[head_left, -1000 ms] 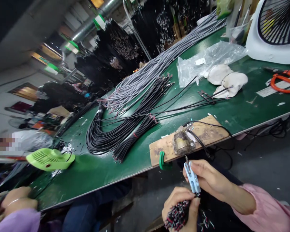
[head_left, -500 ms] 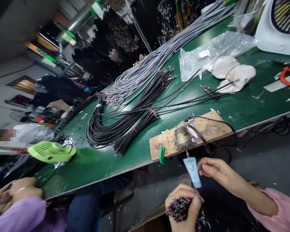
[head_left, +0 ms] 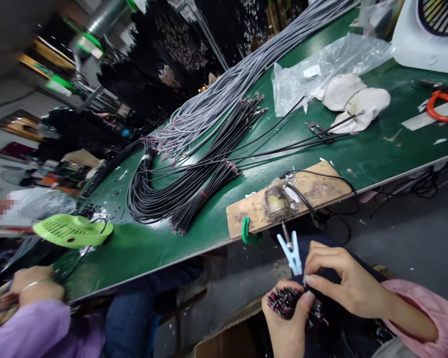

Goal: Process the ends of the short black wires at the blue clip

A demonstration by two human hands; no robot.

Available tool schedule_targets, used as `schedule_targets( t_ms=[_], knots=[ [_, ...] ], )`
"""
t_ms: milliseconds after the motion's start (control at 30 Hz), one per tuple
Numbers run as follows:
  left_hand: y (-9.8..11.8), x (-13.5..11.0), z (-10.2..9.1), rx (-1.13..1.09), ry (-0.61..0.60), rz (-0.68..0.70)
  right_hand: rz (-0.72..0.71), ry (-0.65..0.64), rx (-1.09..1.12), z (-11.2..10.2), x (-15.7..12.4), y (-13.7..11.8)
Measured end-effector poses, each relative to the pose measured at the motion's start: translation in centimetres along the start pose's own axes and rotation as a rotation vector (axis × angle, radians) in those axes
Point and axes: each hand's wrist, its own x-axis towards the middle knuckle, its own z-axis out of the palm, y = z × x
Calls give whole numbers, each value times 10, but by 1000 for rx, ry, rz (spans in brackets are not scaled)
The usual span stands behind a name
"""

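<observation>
Just below the near edge of the worktop (head_left: 134, 263), a wire bundle (head_left: 284, 301) is held in the left hand (head_left: 283, 330), its dark cables wrapped by the fingers and its red, white and black ends fanned out beside the thumb. Above it the right hand (head_left: 334, 278) is poised, thumb and fingertips brought close together near the bundle; whether a strand is pinched there cannot be told. A pale blue clothespin (head_left: 294, 263) is seen just beyond the fingertips, its two legs spread around a metal shaft (head_left: 285, 231) that points down from a grimy cylindrical unit (head_left: 278, 205). That unit is mounted on a wooden board (head_left: 241, 216), by which a green clamp (head_left: 246, 233) is set at the worktop's edge. As a judgement, a fine strand could be lost or crossed with its neighbours if the left grip were loosened, since the ends are packed so tightly; fingertips could be knocked if the clothespin were turned while they are this near; and the loose black cord (head_left: 347, 181) on the board could be snagged by a sleeve. Farther back, black cables (head_left: 188, 166) and grey cables (head_left: 254, 72) are laid out, with white gloves (head_left: 369, 102) and orange-handled scissors (head_left: 433, 112) to the right. Farther left, a co-worker's hands (head_left: 35, 286) are seen near a green fan (head_left: 72, 231).
</observation>
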Motion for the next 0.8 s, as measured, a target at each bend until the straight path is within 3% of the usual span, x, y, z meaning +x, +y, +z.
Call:
schedule_targets(
  t_ms=[233,567,800],
  knots=[
    [5,-7,1,-158,-121,-78,-71,-91,16,-4,-4,3],
    [13,-5,2,-202,-105,-103,-24,78,64,11,-6,9],
    [12,-4,2,-272,-135,-122,-92,36,26,9,-3,9]
  ],
)
